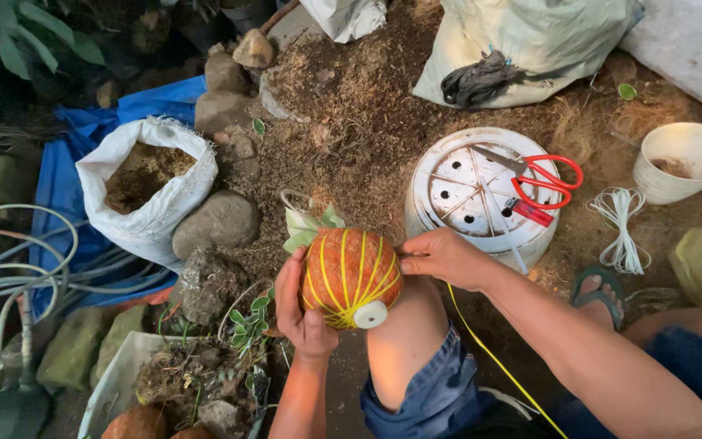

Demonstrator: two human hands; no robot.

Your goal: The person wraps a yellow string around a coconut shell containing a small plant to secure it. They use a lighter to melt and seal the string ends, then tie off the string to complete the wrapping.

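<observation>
An upturned white bucket serves as a side table, keeping red scissors within reach. Over the bent knee, an orange ball wrapped in yellow string sits cupped in the left hand, steadied for winding. The right hand pinches the string against its side, keeping it taut.

Orange ball striped with yellow string; red-handled scissors.
</observation>
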